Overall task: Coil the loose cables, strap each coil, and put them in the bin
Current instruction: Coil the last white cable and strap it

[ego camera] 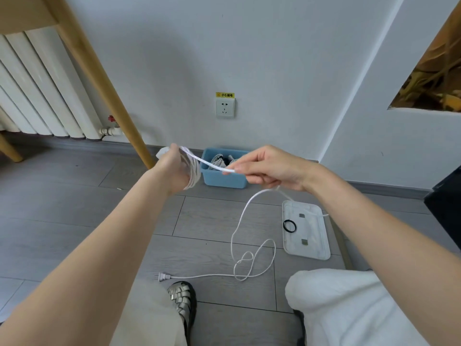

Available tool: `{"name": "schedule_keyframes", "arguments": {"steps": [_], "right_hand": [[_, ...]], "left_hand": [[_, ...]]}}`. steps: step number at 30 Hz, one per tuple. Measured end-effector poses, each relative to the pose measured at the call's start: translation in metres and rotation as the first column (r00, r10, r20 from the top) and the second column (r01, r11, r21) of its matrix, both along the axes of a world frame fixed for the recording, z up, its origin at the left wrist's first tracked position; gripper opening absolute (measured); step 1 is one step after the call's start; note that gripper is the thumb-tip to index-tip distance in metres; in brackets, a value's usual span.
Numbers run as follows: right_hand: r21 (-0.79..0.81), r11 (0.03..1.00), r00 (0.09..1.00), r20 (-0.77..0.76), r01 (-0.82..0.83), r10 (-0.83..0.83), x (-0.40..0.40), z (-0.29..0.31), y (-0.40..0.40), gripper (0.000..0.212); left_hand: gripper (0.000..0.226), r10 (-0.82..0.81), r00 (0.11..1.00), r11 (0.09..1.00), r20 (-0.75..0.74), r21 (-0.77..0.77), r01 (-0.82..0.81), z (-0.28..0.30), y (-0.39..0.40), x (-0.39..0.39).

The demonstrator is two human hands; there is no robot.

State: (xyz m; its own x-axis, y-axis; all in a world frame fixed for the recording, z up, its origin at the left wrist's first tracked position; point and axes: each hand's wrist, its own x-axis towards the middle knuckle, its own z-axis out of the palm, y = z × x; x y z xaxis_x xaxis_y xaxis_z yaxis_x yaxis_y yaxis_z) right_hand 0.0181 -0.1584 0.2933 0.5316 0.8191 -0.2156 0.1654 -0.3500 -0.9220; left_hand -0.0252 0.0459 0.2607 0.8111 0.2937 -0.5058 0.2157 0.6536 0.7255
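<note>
Left hand [174, 171] raised, fingers curled around a partly wound coil [193, 174] of white cable [235, 236], several loops wrapped round the hand. Right hand [268, 168] pinches the same cable between thumb and fingertips just beside the coil, a short taut run spanning the two hands. From under the right hand the cable drops loose to the floor [74, 208], makes a few messy loops near the middle, then runs left to a two-pin plug [162, 276] lying flat just above the silver woven sandal [181, 302]. Blue bin [224, 179] sits on the floor against the wall, right behind the hands; some coiled cables inside it, black and white, details hard to make out. White lid [305, 231] lies flat on the floor to the right of the loose cable, a black band ring [289, 225] resting on its left edge. Wall socket [225, 108] with yellow warning label above the bin. Wooden leg [99, 78] slants down on the left, white radiator [37, 91] behind it. Person's knees in light trousers at bottom of view.
</note>
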Motion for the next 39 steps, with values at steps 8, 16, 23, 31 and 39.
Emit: {"name": "schedule_keyframes", "arguments": {"steps": [8,16,23,31,39], "right_hand": [[-0.370,0.918,0.987,0.018,-0.141,0.158,-0.005,-0.035,0.012,0.043],[-0.465,0.817,0.726,0.682,0.341,0.085,0.017,-0.036,0.003,0.062],[-0.144,0.809,0.539,0.809,0.570,-0.235,0.037,-0.013,-0.015,0.053],[-0.083,0.954,0.694,0.705,0.287,-0.147,0.007,-0.002,0.009,0.046],[-0.448,0.878,0.952,0.155,-0.170,0.264,-0.018,-0.023,0.010,0.039]], "left_hand": [[0.057,-0.238,0.946,0.970,0.220,0.000,0.244,0.043,-0.025,-0.006],[0.061,-0.863,0.487,0.453,-0.134,0.219,0.864,0.029,-0.032,-0.021],[0.049,-0.716,0.489,0.440,-0.498,0.222,0.870,-0.002,-0.030,-0.022],[0.041,-0.072,0.989,0.995,-0.127,0.054,0.079,-0.001,-0.009,0.007],[0.049,-0.010,0.929,0.976,0.369,-0.197,0.088,0.031,-0.006,0.006]]}}
